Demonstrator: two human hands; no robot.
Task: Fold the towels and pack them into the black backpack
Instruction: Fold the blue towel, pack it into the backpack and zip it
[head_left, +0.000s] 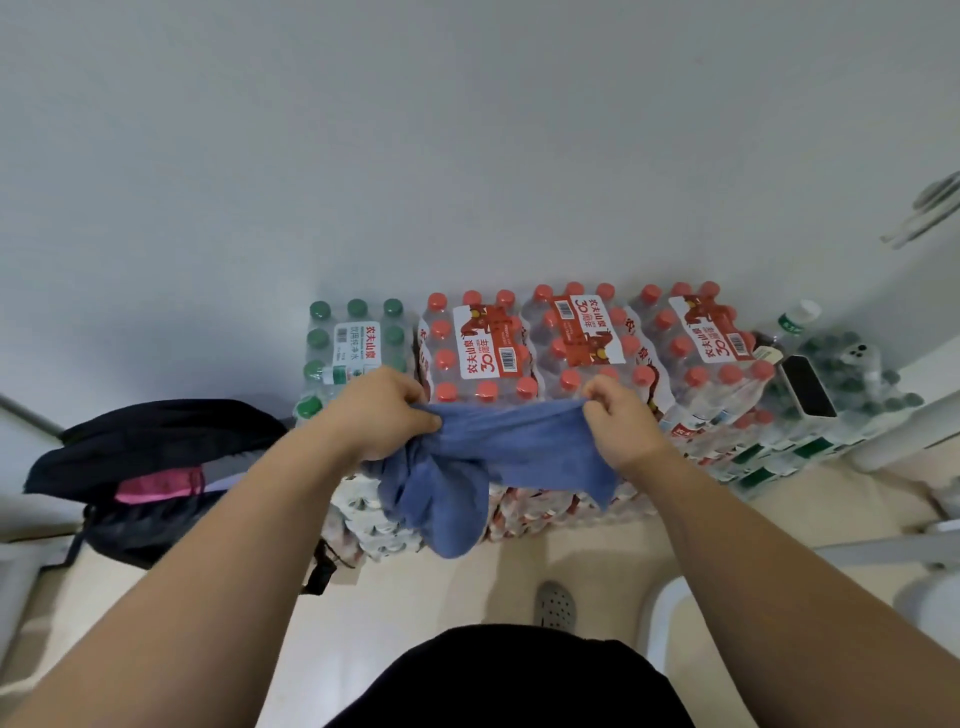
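Note:
I hold a blue towel (498, 457) in the air in front of stacked packs of bottled water. My left hand (382, 410) grips its bunched left end, and my right hand (621, 418) pinches the top edge further right. The cloth is stretched between both hands and the rest hangs down crumpled below my left hand. The black backpack (156, 467) sits on the floor to the left with its top open, something pink (158, 486) showing inside.
Shrink-wrapped packs of red-capped bottles (561, 343) and green-capped bottles (353, 343) stand against the white wall. A dark box (808, 387) lies on packs at the right. White furniture (670, 613) is at lower right, a grey shoe (555, 605) on the floor.

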